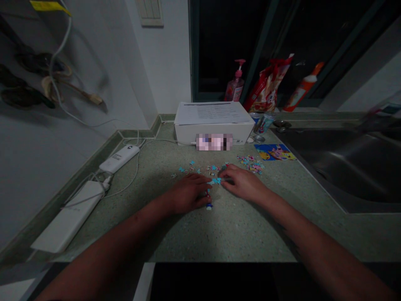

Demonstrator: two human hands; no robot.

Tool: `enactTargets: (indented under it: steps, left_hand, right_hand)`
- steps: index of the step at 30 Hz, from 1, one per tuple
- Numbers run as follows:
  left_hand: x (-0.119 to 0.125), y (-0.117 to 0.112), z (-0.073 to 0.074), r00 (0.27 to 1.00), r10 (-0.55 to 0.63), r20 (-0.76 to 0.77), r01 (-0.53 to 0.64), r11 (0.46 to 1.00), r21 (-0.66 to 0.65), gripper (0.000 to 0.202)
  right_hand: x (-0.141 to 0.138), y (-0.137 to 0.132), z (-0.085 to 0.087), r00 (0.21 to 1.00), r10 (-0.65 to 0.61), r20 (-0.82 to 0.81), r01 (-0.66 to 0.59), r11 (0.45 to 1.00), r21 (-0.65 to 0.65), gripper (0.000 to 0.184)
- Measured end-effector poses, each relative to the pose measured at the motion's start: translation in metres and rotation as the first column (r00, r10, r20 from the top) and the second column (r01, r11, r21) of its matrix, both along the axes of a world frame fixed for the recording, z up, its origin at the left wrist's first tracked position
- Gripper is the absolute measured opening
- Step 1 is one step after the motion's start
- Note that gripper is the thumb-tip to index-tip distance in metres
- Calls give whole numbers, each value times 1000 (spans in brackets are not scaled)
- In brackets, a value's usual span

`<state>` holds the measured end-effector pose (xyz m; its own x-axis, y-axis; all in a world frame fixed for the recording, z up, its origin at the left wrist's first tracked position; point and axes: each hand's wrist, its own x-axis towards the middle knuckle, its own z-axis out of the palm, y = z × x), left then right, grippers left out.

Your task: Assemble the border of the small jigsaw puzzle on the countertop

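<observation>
Both my hands lie palm-down on the speckled green countertop [238,225], fingertips meeting over a small cluster of cyan jigsaw pieces [215,181]. My left hand [189,193] touches the cluster from the left, and my right hand [242,183] reaches it from the right. Whether either hand grips a piece is hidden. Just below my left fingers lies a short strip of red and blue pieces [208,200]. Loose pieces [191,168] are scattered ahead of my hands, a multicoloured heap [250,164] lies to the right, and a colourful picture card [274,152] lies beyond it.
A white box [213,131] topped with printed paper stands at the back. White power banks [70,213] and cables lie along the left wall. A steel sink [341,167] is set in at the right. A pump bottle [235,85], red bag [267,85] and orange bottle [302,88] stand behind.
</observation>
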<state>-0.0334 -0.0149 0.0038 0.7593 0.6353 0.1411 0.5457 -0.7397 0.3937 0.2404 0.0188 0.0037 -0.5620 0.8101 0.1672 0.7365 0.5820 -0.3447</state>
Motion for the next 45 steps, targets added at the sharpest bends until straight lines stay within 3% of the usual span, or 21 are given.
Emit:
enactTargets:
  steps: [24,29,32,36,38,41,45]
  left_hand:
    - [1,-1,2,1000,12,-2,-12,1000,-3,31]
    - [1,-2,4,1000,10,11,-10,1000,10,27]
    - [3,-3,5,993,77,88,-78,997,6,15]
    - [7,-4,5,897,353,265,-312,932,-184,11]
    - [9,-4,3,831,451,327,-336,874,-350,13]
    - [13,-2,-3,794,497,349,-279,809,-517,13]
    - [11,5,-9,805,519,287,-325,791,-519,11]
  right_hand:
    - [3,1,3,999,-39,8,39,999,30,15]
    - [-2,-3,5,998,-33,-50,35,999,37,15]
    - [-8,-7,6,992,3,-127,4,998,59,17]
    - [-17,-17,7,983,66,-174,-53,995,81,18]
    - [-22,-22,7,979,100,-178,-86,993,86,18]
    - [-27,-27,5,975,140,-170,-124,987,98,19]
    - [-30,-27,1,979,159,-131,-145,983,114,22]
